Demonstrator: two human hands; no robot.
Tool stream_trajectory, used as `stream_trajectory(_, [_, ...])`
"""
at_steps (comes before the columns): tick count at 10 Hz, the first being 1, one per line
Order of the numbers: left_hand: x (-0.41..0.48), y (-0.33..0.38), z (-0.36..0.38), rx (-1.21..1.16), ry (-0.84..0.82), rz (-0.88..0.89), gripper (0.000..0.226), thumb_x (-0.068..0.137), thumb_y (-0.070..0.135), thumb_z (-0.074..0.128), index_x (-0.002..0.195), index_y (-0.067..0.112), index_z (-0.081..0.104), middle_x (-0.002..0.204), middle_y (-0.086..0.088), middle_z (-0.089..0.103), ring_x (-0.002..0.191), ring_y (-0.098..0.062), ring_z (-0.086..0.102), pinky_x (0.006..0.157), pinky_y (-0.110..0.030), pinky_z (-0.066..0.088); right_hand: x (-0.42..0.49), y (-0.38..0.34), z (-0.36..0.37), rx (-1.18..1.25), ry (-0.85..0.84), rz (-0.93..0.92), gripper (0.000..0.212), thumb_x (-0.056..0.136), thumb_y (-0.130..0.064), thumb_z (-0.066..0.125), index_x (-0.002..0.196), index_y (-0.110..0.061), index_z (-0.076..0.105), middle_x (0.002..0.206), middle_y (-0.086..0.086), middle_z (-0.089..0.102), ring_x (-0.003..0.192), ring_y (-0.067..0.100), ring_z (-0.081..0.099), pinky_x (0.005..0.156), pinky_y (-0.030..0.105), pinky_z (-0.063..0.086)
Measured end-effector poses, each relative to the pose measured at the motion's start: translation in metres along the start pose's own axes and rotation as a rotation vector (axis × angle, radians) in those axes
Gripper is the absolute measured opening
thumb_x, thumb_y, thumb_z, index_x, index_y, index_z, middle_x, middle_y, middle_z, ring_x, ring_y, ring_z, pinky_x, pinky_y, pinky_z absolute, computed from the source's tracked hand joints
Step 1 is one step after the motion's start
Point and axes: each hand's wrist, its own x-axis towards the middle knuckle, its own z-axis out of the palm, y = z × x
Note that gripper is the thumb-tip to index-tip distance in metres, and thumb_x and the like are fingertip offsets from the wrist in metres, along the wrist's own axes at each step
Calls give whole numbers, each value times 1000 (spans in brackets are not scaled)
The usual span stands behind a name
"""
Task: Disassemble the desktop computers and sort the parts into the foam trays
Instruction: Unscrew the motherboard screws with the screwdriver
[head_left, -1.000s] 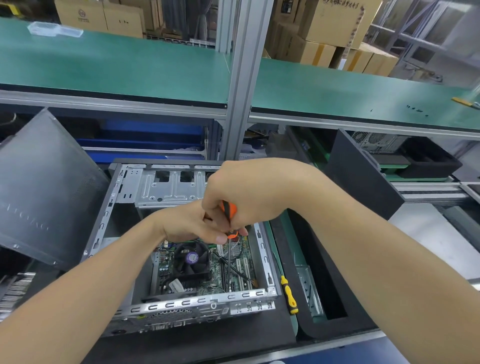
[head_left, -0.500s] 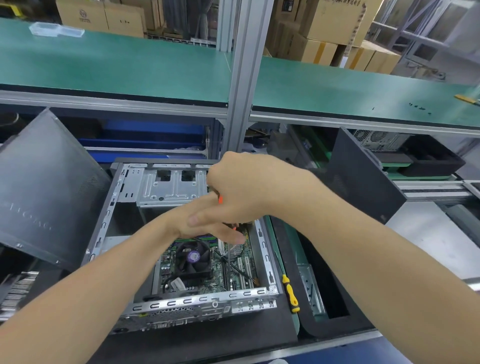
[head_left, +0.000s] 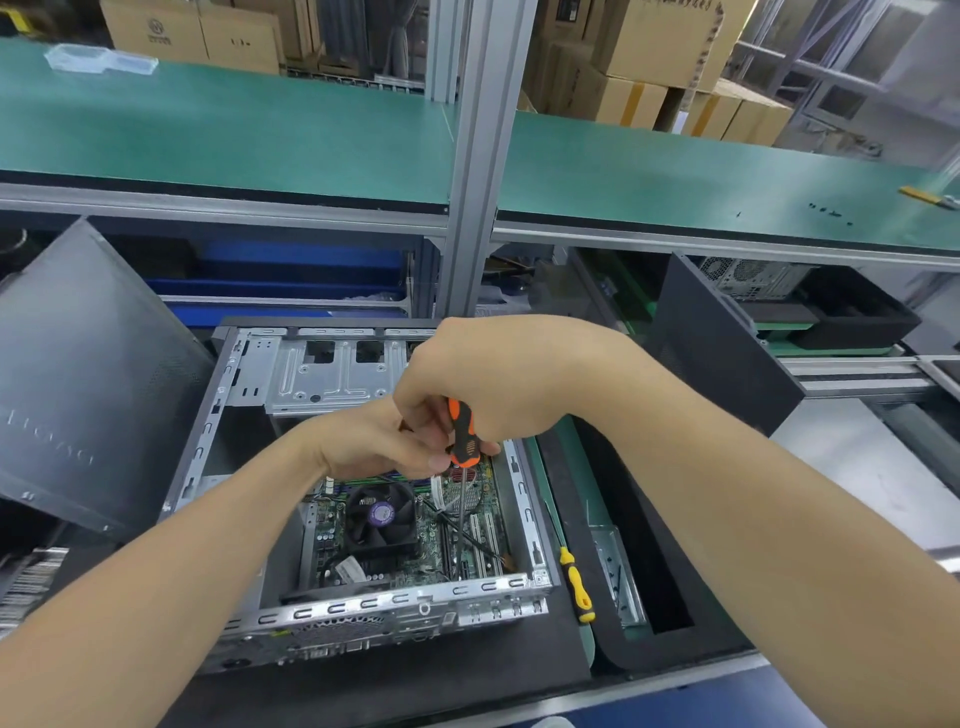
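Observation:
An open desktop computer case lies on the bench, its green motherboard and black CPU fan exposed. My right hand grips the orange-and-black handle of a screwdriver, whose thin shaft points down onto the motherboard near the expansion slots. My left hand sits just left of the handle, its fingertips pinching the screwdriver at the handle's lower part. A black foam tray lies to the right of the case with a metal bracket in it.
A yellow-handled screwdriver lies between the case and the foam tray. A dark side panel leans at the left, another dark panel at the right. Green shelves run above, with cardboard boxes behind.
The orange handle shows more between my hands than half a second ago. Both hands have stayed over the motherboard, with the right hand shifting slightly around the handle.

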Motion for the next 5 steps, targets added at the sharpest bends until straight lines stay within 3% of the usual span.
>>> stream_trajectory(1, [1,3,1,5,12,-5,39,78,25,82,115,16,78,91,-10,65,64,-14,32,62,-31,24,2,-2,1,-16,7,-31,35,79,1,58,99,-26,69,89,-9,69,75,3,57,57,20,39])
stream_trajectory(2, [1,3,-2,103,117,6,101,57,44,97,113,-28,54,105,-29,49,93,-32,42,85,-44,34,3,-2,3,-30,36,-19,27,82,-4,60,98,-24,66,87,-10,66,80,9,61,59,26,45])
stream_trajectory(3, [-3,8,-1,280,148,-11,89,53,43,89,103,-23,59,96,-15,57,95,-24,51,87,-34,42,8,-3,7,-56,74,44,18,87,-9,58,97,-22,64,86,-8,63,80,14,63,58,29,47])
stream_trajectory(4, [-2,12,3,409,171,22,69,54,64,87,103,20,64,88,24,61,85,7,56,81,-13,44,16,-6,10,-62,181,155,18,94,-33,65,107,-21,67,98,-2,66,79,20,59,66,32,53])
stream_trajectory(5, [5,11,10,324,154,76,40,75,37,86,112,37,71,98,25,66,95,2,60,91,-12,43,23,-5,14,-47,234,260,30,97,-43,63,116,-20,67,108,4,67,80,23,54,74,35,55])
